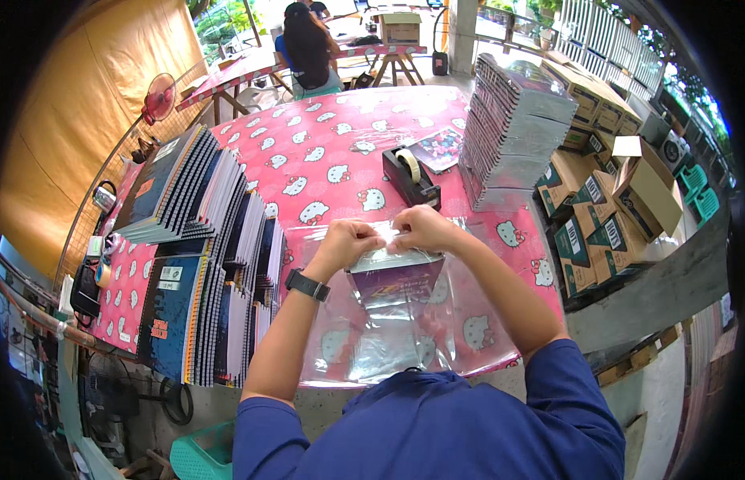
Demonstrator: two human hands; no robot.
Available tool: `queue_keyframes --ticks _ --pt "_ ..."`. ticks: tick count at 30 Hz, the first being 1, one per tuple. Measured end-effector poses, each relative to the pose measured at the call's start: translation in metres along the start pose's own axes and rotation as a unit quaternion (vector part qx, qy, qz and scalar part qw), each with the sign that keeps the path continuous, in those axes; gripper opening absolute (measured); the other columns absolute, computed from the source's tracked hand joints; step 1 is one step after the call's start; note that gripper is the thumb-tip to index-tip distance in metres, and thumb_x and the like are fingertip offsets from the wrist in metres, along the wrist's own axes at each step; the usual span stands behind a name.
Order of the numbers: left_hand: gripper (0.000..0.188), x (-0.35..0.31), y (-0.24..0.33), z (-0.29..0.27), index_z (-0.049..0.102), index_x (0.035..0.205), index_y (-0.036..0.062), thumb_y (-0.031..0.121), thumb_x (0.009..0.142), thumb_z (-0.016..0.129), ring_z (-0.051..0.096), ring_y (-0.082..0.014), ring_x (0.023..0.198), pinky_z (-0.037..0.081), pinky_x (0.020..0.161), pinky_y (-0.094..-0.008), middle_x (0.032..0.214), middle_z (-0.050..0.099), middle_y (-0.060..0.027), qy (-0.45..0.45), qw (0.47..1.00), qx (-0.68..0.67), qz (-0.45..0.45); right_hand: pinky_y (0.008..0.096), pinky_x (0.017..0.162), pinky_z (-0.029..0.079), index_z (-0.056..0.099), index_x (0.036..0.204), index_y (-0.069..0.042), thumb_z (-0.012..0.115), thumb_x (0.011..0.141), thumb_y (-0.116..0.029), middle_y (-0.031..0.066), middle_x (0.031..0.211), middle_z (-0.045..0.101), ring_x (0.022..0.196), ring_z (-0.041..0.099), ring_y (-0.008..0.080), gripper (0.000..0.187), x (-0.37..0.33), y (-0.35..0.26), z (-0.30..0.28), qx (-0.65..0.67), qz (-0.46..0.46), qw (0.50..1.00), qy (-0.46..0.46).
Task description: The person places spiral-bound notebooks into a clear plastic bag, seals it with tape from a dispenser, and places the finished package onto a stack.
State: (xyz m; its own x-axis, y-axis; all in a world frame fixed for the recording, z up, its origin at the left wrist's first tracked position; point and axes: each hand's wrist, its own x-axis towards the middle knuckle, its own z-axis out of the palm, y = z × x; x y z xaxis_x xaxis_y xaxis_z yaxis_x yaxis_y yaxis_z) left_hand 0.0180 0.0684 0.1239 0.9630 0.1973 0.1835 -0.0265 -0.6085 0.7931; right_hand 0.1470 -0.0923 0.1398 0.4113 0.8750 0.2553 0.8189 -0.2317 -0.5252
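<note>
In front of me a purple notebook bundle point(395, 282) is partly covered by clear plastic film point(380, 340), which also spreads over the table toward me. My left hand point(350, 242) has its thumb and fingers pinched on the film at the bundle's far upper edge. Close beside it, my right hand point(423, 230) is pinched on the same film. A dark watch point(308, 285) is on my left wrist. Just beyond my hands stands a black tape dispenser point(411, 180) with a roll of tape. How many notebooks are in the bundle cannot be told.
Stacks of spiral notebooks point(180, 320) fill the table's left side. A tall pile of plastic-wrapped notebooks point(516, 136) rises at the right, beside loose purple covers point(438, 150). Cardboard boxes point(600, 232) stand right of the pink table point(308, 172). Another person point(307, 48) sits far off.
</note>
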Motion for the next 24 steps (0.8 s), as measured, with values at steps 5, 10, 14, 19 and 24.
queue_keyframes --ticks 5,10,14,19,24 --pt "0.012 0.013 0.004 -0.008 0.068 0.076 0.001 0.012 0.072 0.072 0.055 -0.0136 0.057 0.042 0.053 -0.0273 0.063 0.06 -0.0082 0.103 0.992 0.048 0.062 0.0373 0.06 0.046 0.062 0.073 0.002 0.063 0.07 -0.012 0.018 0.067 0.057 0.063 0.058 0.0324 0.015 0.022 0.002 0.008 0.084 -0.072 0.989 0.101" --pt "0.007 -0.056 0.002 0.013 0.063 0.068 0.0065 0.012 0.067 0.068 0.057 -0.0264 0.062 0.045 0.056 -0.0364 0.065 0.057 -0.0098 0.088 0.975 0.135 0.156 0.0387 0.065 0.046 0.059 0.071 -0.005 0.063 0.073 -0.015 0.0132 0.072 0.057 0.073 0.057 0.029 0.011 -0.045 -0.005 0.047 0.045 -0.158 0.985 0.044" --pt "0.008 -0.136 -0.029 0.082 0.063 0.071 0.0065 0.013 0.07 0.067 0.057 -0.027 0.066 0.046 0.06 -0.0371 0.066 0.056 -0.0087 0.063 0.992 0.102 0.034 0.0393 0.065 0.047 0.056 0.078 -0.005 0.069 0.071 -0.026 0.0105 0.076 0.055 0.077 0.057 0.028 0.025 -0.122 0.008 0.128 0.066 -0.133 0.984 -0.095" --pt "0.058 -0.134 -0.017 0.092 0.055 0.109 0.006 0.022 0.059 0.079 0.059 -0.0271 0.072 0.047 0.064 -0.0363 0.075 0.061 -0.0111 0.073 0.962 0.119 -0.235 0.0412 0.064 0.045 0.046 0.09 -0.004 0.078 0.061 -0.025 0.015 0.086 0.052 0.079 0.055 0.0342 0.048 -0.099 0.003 0.122 0.111 0.077 0.988 -0.077" --pt "0.078 -0.152 -0.066 0.115 0.047 0.122 -0.0009 0.025 0.058 0.082 0.061 -0.0233 0.091 0.048 0.078 -0.0328 0.104 0.06 -0.0168 0.225 0.934 -0.075 -0.268 0.0394 0.063 0.047 0.054 0.08 -0.001 0.076 0.066 -0.02 0.0174 0.084 0.058 0.074 0.059 0.0322 0.031 -0.065 0.007 0.113 0.123 0.147 0.962 -0.194"
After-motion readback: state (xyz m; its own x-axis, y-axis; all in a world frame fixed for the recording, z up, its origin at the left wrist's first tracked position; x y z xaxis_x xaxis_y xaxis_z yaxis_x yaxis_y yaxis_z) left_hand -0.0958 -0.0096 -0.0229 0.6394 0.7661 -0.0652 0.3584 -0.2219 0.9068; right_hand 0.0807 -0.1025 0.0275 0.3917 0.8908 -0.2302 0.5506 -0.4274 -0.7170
